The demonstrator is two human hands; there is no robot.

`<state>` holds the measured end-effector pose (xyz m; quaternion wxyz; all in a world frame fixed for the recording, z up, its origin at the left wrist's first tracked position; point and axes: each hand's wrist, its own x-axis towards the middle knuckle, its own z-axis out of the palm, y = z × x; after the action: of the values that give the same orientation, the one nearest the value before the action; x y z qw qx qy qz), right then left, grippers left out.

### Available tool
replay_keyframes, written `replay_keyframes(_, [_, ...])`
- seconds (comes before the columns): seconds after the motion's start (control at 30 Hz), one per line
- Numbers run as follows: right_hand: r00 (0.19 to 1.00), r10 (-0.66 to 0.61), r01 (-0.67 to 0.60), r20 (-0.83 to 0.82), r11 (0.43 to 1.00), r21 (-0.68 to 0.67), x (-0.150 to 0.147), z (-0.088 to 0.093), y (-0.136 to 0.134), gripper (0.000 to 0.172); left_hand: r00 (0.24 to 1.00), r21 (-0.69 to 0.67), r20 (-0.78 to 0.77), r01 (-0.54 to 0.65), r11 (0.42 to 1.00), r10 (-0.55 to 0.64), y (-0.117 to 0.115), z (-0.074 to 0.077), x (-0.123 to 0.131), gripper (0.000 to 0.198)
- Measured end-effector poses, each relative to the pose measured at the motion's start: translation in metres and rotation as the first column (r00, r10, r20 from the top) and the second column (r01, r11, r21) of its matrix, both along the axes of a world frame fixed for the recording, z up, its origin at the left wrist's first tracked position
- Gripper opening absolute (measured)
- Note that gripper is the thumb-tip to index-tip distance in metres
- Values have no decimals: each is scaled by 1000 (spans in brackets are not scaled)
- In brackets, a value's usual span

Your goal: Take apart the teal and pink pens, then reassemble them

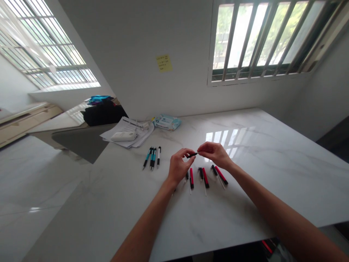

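My left hand pinches a slim black pen part above the table. At the far end of that part, the fingertips of my right hand are pressed together; what lies between them is too small to make out. Below both hands lie loose pen pieces in groups: a red barrel, another red barrel and a third red barrel, each beside a short black piece and a thin white refill. More pieces are partly hidden by my left hand and wrist.
Left of my hands lie several pens, blue-and-black pens and a white-and-black pen. Behind them are papers with a white device and a wipes packet. A yellow note is on the wall above the marbled table.
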<state>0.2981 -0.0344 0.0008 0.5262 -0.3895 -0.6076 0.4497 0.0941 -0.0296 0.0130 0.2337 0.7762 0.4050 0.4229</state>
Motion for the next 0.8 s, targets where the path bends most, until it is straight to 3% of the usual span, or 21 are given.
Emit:
replay_keyframes(0.53, [1000,1,0,15,999,-40,1,0,-1,30,1000,36,-19,18,999,-17,0,2,0,10])
replay_keyframes(0.8, [991,47,-43,127,999,-32,2,1,-3,30,998,65,-56,23,998,-19,-2,3,1,11])
